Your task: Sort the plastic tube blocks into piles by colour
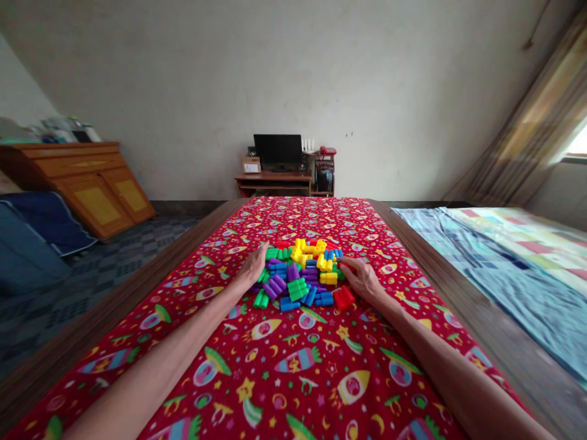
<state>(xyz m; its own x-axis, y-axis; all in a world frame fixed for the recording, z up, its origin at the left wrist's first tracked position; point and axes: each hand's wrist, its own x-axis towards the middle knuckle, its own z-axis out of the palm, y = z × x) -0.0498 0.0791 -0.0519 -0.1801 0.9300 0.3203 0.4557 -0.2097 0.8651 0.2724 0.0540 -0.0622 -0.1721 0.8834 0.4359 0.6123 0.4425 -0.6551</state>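
A heap of plastic building blocks lies on a red patterned cloth [293, 391]. Yellow blocks [300, 249] top the far side, with green blocks [298, 289], purple blocks [275, 286] and blue blocks [288, 304] nearer me. A red block [343, 297] sits at the near right. My left hand [255, 265] is placed along the heap's left edge, fingers stretched forward and nothing seen in its grasp. Across from it, my right hand [361, 276] reaches in at the right edge, its fingers extended towards the yellow and green blocks. Whether its fingertips touch them is hard to make out.
The cloth covers a long dark wooden table [486, 305]. Beyond its far end stands a desk [275, 177] with a monitor [277, 150]. On the left is a wooden cabinet [92, 183]; on the right, a bed with a blue cover [495, 275].
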